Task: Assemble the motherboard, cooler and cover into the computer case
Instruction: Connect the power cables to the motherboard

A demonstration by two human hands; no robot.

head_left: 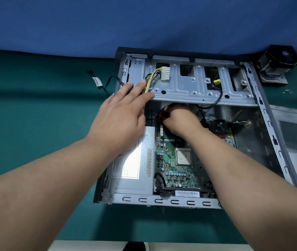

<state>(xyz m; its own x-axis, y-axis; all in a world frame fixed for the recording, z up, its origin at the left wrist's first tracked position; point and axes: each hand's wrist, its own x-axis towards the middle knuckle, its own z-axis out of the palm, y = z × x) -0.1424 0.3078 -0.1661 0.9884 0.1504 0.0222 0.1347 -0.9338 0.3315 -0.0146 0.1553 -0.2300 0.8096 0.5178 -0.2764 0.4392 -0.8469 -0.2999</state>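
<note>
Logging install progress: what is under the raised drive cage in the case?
Under the drive cage the right hand reaches in by black cables, above the motherboard. Its fingers and anything held are hidden.

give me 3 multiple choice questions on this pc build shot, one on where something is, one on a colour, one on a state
1. Where is the cooler?
A. mounted on the processor
B. on the mat outside the case, at its far right corner
C. in the left hand

2. What colour is the mat?
A. green
B. red
C. white

3. What state is the processor in?
A. under the cooler
B. bare, nothing on top
C. lifted out of the case

Answers:
1 B, it sits beyond the computer case.
2 A, green shows all round the case.
3 B, its metal top shows on the motherboard.
</note>
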